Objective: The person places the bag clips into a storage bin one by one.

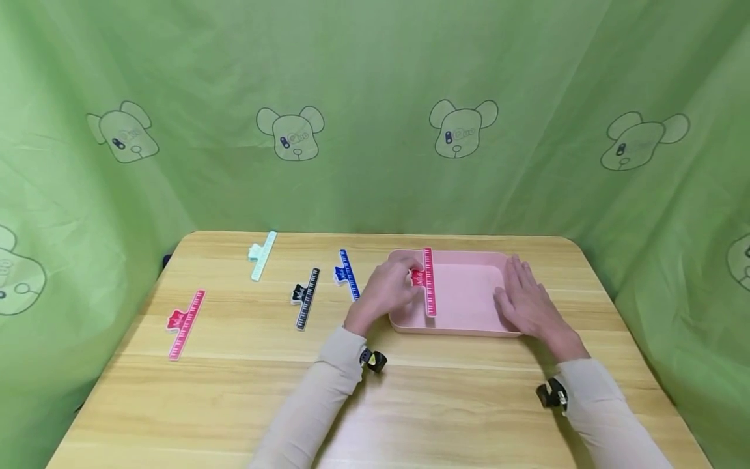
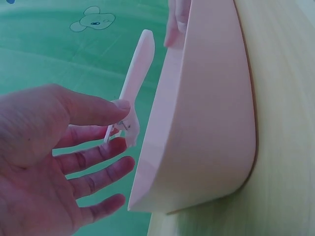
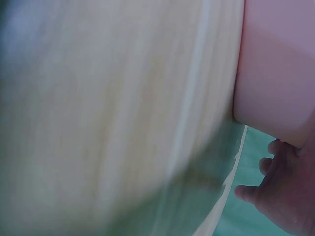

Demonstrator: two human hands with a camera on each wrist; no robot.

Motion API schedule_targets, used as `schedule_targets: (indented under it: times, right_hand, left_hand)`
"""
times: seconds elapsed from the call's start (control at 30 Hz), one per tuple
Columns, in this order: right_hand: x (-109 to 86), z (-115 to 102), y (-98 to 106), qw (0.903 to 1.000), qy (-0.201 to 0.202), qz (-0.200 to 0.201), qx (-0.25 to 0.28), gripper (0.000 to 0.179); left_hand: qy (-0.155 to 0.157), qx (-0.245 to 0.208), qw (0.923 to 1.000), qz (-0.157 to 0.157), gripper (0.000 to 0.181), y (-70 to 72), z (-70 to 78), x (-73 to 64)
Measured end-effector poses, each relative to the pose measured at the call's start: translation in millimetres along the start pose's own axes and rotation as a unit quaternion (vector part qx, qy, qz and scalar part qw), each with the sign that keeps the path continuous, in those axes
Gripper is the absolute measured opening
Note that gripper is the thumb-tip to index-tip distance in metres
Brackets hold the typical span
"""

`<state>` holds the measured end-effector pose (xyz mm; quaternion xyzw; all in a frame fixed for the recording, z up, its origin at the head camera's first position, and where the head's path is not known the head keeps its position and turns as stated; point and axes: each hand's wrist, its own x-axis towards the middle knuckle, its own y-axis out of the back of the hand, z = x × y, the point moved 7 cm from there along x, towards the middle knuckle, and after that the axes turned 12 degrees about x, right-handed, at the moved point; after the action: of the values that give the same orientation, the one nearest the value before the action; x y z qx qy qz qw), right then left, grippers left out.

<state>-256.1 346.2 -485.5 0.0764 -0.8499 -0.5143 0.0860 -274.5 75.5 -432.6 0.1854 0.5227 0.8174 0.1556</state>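
Observation:
In the head view, my left hand point(image 1: 383, 290) pinches a red clip point(image 1: 430, 286) with a piano-key strip, by its clip part. The clip is above the left part of a shallow pink tray point(image 1: 457, 331), apart from it. The left wrist view shows the thumb and index finger on the clip point(image 2: 138, 69), the other fingers spread beside the tray's wall point(image 2: 211, 113). My right hand point(image 1: 530, 303) holds the tray's right end, thumb over the inner side and fingers along the outside. In the right wrist view this hand point(image 3: 290, 189) is partly cut off by the frame.
Left of the tray lie a blue clip point(image 1: 348, 273), a black clip point(image 1: 307, 299), a mint clip point(image 1: 265, 255) and a pink clip point(image 1: 187, 324), spread on the wooden table point(image 1: 234, 397). A green curtain point(image 1: 375, 189) hangs behind and at both sides.

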Motion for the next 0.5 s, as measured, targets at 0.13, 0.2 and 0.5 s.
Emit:
schedule_targets:
  times: [0.13, 0.2, 0.5]
  right_hand:
    - [0.2, 1, 0, 1.0000, -0.003, -0.003, 0.002, 0.071]
    - [0.4, 2, -1, 1.0000, -0.003, -0.004, 0.005, 0.071]
    - [1.9, 1, -2, 0.9999, -0.004, -0.006, 0.009, 0.070]
  left_hand:
    - [-0.001, -0.028, 0.9996, -0.007, 0.039, -4.6, 5.2, 4.3]
    - [-0.004, -0.046, 0.9989, -0.012, 0.039, -7.6, 8.2, 7.3]
    - [-0.012, -0.053, 0.9982, -0.024, 0.042, -18.6, 19.2, 16.3]
